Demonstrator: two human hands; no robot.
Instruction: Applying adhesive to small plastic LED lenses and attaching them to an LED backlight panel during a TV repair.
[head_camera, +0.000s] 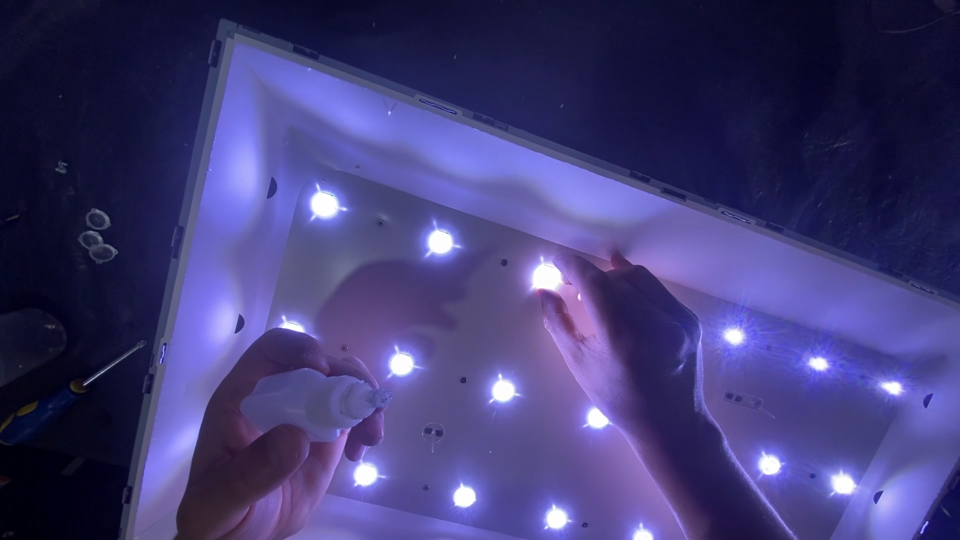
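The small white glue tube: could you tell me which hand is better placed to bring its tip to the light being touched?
Probably the left hand: it already holds the glue tube, tip pointing toward the lights. The right hand has its fingertips at that lit light.

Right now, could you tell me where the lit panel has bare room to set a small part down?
Free: the strip between the top LED row and middle LED row. Crowded: lower left, where the left hand holds the white tube, and centre, under the right hand.
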